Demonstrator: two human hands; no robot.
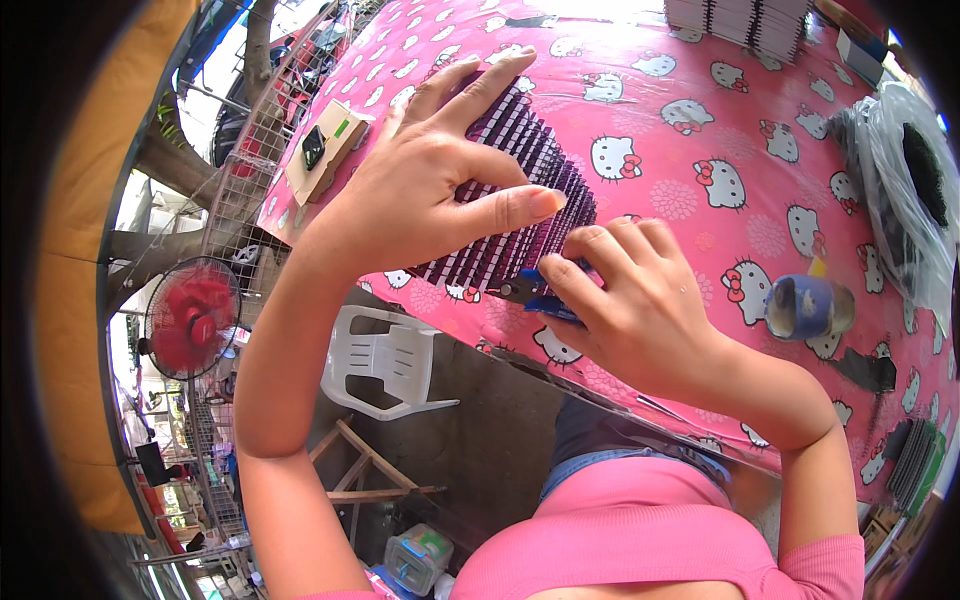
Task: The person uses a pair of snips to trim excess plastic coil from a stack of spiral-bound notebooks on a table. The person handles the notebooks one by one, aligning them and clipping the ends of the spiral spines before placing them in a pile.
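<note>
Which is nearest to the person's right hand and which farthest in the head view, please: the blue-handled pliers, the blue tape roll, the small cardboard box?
1. Blue-handled pliers, in the right hand.
2. Blue tape roll, to its right.
3. Small cardboard box, far left on the table.

My table (700, 110) wears a pink cloth with white cartoon cats. On it lie a dark beaded mat (520, 190), a blue tape roll (808, 306), a clear plastic bag (900, 190), a cardboard piece (325, 150) and stacked mats (745, 20).
</note>
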